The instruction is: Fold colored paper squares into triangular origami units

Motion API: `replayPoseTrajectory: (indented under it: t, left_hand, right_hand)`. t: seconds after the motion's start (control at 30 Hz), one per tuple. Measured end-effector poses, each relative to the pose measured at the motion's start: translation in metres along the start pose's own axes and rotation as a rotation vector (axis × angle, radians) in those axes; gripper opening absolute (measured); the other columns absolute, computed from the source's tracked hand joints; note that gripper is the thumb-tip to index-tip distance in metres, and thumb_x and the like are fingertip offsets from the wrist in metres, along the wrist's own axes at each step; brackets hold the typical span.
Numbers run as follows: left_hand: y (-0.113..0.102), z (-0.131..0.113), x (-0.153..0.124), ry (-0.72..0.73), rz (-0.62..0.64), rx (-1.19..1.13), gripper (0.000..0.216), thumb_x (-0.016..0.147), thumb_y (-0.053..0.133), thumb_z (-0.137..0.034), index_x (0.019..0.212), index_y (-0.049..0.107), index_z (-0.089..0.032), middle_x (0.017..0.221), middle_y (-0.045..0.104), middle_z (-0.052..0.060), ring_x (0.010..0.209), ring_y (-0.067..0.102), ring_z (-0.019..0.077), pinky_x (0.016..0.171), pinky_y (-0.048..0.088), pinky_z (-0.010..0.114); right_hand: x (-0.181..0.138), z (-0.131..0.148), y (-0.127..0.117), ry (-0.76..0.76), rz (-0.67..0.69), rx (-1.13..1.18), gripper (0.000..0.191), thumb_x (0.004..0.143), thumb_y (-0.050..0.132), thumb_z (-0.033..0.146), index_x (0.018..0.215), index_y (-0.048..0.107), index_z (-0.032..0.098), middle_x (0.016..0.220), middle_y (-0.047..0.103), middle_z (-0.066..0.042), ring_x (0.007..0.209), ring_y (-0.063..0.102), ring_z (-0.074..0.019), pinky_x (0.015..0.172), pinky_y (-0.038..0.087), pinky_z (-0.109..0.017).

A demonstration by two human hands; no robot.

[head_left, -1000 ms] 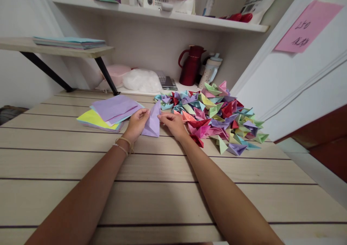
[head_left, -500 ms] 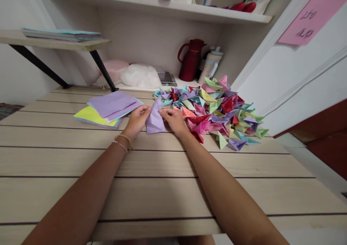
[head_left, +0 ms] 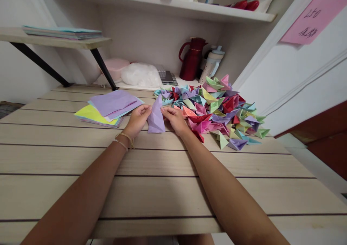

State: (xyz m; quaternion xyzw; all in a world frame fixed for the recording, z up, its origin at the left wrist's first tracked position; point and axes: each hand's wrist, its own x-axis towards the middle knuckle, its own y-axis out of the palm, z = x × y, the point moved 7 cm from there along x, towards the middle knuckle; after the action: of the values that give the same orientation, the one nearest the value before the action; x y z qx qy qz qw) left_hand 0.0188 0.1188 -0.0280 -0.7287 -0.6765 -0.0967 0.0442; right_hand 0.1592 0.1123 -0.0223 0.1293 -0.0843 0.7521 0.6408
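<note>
**Both hands clamped on purple paper (head_left: 156,118)**

L hand (head_left: 137,120) & R hand (head_left: 176,119) each pinched a side edge of the paper, fingers closed on it. It stood part-folded, tilted up, lower end on the table (head_left: 162,187). Stack of flat coloured sheets (head_left: 107,109) lay just left of L hand. Pile of folded pieces (head_left: 217,109) was just right of R hand. Red jug (head_left: 192,59) stood at the back.
</note>
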Motion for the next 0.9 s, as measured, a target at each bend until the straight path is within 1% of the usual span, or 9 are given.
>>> replayPoseTrajectory:
  t: [0.13, 0.27, 0.37, 0.47, 0.57, 0.7, 0.77, 0.9]
  left_hand:
    - [0.001, -0.001, -0.001, 0.01, 0.005, 0.01, 0.022, 0.07, 0.064, -0.036, 0.081, 0.063, -0.016, 0.07, 0.062, 0.001, 0.07, 0.055, 0.0146, 0.068, 0.042, 0.025]
    - [0.002, -0.004, -0.002, 0.02, 0.002, 0.022, 0.019, 0.071, 0.062, -0.033, 0.078, 0.063, -0.016, 0.066, 0.06, -0.001, 0.07, 0.055, 0.0145, 0.068, 0.042, 0.025]
    - [0.002, -0.004, -0.003, 0.023, -0.002, 0.033, 0.017, 0.072, 0.061, -0.032, 0.075, 0.062, -0.016, 0.066, 0.059, -0.001, 0.069, 0.054, 0.0138, 0.067, 0.042, 0.025]
    - [0.002, -0.005, -0.003, 0.025, 0.002, 0.053, 0.015, 0.072, 0.061, -0.031, 0.075, 0.061, -0.016, 0.065, 0.059, -0.001, 0.069, 0.054, 0.0137, 0.066, 0.042, 0.024]
    - [0.002, -0.004, -0.004, 0.015, -0.004, 0.044, 0.016, 0.071, 0.061, -0.03, 0.079, 0.059, -0.016, 0.067, 0.06, 0.0, 0.068, 0.055, 0.0138, 0.064, 0.041, 0.024]
    - [0.001, -0.003, -0.006, -0.03, -0.037, 0.001, 0.022, 0.068, 0.061, -0.024, 0.088, 0.054, -0.02, 0.068, 0.059, -0.002, 0.058, 0.053, 0.0116, 0.055, 0.038, 0.022]
    - [0.002, -0.004, -0.007, -0.046, -0.035, 0.007, 0.021, 0.067, 0.061, -0.022, 0.087, 0.054, -0.02, 0.067, 0.059, -0.003, 0.056, 0.051, 0.0111, 0.053, 0.036, 0.022]
    - [0.007, -0.008, -0.008, -0.042, 0.042, 0.043, 0.018, 0.063, 0.063, -0.022, 0.08, 0.06, -0.017, 0.068, 0.059, 0.0, 0.064, 0.052, 0.0131, 0.059, 0.038, 0.024]
  right_hand:
    - [0.001, -0.001, 0.0, -0.023, -0.002, -0.04, 0.033, 0.068, 0.061, 0.051, 0.064, 0.058, 0.018, 0.06, 0.05, 0.003, 0.058, 0.044, -0.0106, 0.057, 0.038, -0.023]
    - [-0.001, -0.001, -0.001, -0.03, -0.033, -0.105, 0.026, 0.071, 0.058, 0.042, 0.062, 0.056, 0.018, 0.059, 0.05, 0.003, 0.057, 0.045, -0.0107, 0.056, 0.036, -0.023]
    - [-0.002, 0.001, -0.002, -0.032, -0.068, -0.118, 0.019, 0.07, 0.059, 0.036, 0.064, 0.055, 0.018, 0.062, 0.053, 0.003, 0.056, 0.047, -0.0106, 0.055, 0.037, -0.023]
    - [-0.003, 0.001, -0.003, -0.029, -0.104, -0.085, 0.017, 0.068, 0.061, 0.034, 0.071, 0.054, 0.019, 0.062, 0.052, 0.004, 0.056, 0.048, -0.0101, 0.054, 0.039, -0.022]
    - [-0.003, -0.002, -0.004, -0.001, -0.125, -0.018, 0.024, 0.067, 0.062, 0.032, 0.084, 0.051, 0.02, 0.059, 0.051, 0.007, 0.052, 0.048, -0.0091, 0.052, 0.038, -0.021]
    - [-0.003, -0.005, -0.003, 0.024, -0.119, 0.035, 0.039, 0.066, 0.062, 0.031, 0.1, 0.047, 0.021, 0.06, 0.053, 0.008, 0.051, 0.05, -0.0089, 0.051, 0.039, -0.021]
    - [-0.002, -0.007, -0.003, 0.028, -0.113, 0.032, 0.041, 0.066, 0.062, 0.031, 0.103, 0.047, 0.021, 0.059, 0.053, 0.008, 0.051, 0.05, -0.009, 0.051, 0.039, -0.021]
    - [0.0, -0.011, -0.007, 0.04, -0.122, 0.058, 0.041, 0.067, 0.061, 0.032, 0.104, 0.049, 0.021, 0.061, 0.055, 0.007, 0.05, 0.049, -0.0092, 0.05, 0.038, -0.022]
